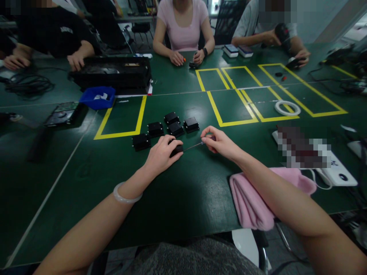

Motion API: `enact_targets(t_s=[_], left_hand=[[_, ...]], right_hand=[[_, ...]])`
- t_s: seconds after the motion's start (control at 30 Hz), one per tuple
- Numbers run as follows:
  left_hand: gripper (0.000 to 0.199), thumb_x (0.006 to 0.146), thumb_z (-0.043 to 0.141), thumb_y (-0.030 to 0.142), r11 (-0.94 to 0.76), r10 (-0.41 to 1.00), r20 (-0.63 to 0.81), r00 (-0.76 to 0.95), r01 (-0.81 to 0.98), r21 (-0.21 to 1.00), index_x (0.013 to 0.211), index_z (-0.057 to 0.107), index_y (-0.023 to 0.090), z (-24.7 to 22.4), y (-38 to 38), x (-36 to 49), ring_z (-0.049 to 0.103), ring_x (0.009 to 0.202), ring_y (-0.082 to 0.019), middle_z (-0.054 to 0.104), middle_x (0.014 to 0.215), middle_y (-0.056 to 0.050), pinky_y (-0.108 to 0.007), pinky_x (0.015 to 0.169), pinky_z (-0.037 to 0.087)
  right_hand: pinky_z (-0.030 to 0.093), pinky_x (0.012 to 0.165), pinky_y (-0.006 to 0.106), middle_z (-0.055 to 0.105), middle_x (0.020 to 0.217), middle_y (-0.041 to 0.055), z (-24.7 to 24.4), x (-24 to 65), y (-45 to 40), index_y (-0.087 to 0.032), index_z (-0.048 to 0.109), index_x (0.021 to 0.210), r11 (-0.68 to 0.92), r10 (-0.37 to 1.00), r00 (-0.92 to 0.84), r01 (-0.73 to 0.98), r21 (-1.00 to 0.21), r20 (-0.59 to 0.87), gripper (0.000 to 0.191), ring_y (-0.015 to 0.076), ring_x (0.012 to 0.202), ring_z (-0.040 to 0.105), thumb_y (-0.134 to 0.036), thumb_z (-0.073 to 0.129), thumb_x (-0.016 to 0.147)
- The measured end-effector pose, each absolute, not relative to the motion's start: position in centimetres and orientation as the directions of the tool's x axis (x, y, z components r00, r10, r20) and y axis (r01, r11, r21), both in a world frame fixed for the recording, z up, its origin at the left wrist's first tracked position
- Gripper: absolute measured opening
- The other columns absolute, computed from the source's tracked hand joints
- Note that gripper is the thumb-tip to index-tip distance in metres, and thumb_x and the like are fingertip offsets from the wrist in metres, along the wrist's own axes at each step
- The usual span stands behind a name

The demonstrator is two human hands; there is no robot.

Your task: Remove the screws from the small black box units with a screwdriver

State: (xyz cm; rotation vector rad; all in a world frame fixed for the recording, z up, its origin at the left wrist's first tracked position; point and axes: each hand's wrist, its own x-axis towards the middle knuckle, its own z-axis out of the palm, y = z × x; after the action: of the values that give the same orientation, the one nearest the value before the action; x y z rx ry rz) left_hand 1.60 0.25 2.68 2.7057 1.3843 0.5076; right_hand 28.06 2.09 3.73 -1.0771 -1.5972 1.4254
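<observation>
My left hand (163, 153) is closed around a small black box (176, 149) on the green table, its thumb and fingers along the sides. In my right hand (218, 142) is a screwdriver (193, 146), gripped by its dark handle between thumb and fingers. The thin metal shaft points left, and its tip meets the right side of the black box. Just beyond my left hand sit several similar black boxes with small silver screws on their sides, among them one at the left (141, 142) and one at the right (191, 124).
A pink cloth (252, 198) lies under my right forearm, near a white device (341, 172) with a cable. Yellow tape rectangles (239, 123) mark the green table (183, 206). Farther off are a tape roll (287, 108), a blue tray (97, 100), a black case (114, 74) and several people.
</observation>
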Motion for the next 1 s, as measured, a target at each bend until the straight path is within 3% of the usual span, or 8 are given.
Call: enact_targets(t_s=[0.23,0.6,0.77,1.0], left_hand=[[0.030,0.097,0.063,0.031,-0.606,0.790,0.270,0.550,0.769,0.206,0.125,0.061,0.020,2.55,0.33,1.52,0.061,0.115,-0.032,0.060,0.126,-0.014,-0.044,0.083,0.060],[0.030,0.096,0.064,0.030,-0.612,0.782,0.289,0.552,0.766,0.195,0.124,0.060,0.021,2.43,0.31,1.55,0.061,0.115,-0.030,0.059,0.124,-0.013,-0.043,0.086,0.059],[0.030,0.097,0.063,0.031,-0.617,0.779,0.288,0.557,0.762,0.197,0.124,0.059,0.021,2.48,0.31,1.55,0.061,0.115,-0.030,0.059,0.125,-0.013,-0.042,0.083,0.059],[0.029,0.097,0.063,0.031,-0.615,0.781,0.291,0.553,0.763,0.200,0.124,0.059,0.021,2.42,0.33,1.51,0.061,0.114,-0.030,0.059,0.124,-0.013,-0.042,0.083,0.059]], right_hand=[[0.031,0.040,0.018,0.040,0.044,-0.0135,3.64,28.03,2.10,-0.021,0.050,0.093,0.006,0.924,-0.382,0.109,-0.994,-0.036,0.017,0.0070,0.037,0.037,-0.035,0.058,0.096],[0.030,0.040,0.018,0.046,0.051,-0.0118,3.76,28.14,2.12,-0.020,0.051,0.095,0.022,0.929,-0.371,0.109,-0.994,-0.020,0.014,0.0067,0.039,0.041,-0.029,0.062,0.093],[0.031,0.040,0.018,0.037,0.045,-0.0139,3.81,28.08,2.00,-0.021,0.050,0.092,-0.005,0.927,-0.372,0.087,-0.996,-0.038,0.013,0.0066,0.037,0.036,-0.030,0.056,0.098],[0.031,0.040,0.017,0.048,0.052,-0.0107,4.07,28.13,2.01,-0.020,0.052,0.094,0.039,0.933,-0.360,0.131,-0.991,-0.011,0.010,0.0065,0.041,0.042,-0.025,0.061,0.094]])
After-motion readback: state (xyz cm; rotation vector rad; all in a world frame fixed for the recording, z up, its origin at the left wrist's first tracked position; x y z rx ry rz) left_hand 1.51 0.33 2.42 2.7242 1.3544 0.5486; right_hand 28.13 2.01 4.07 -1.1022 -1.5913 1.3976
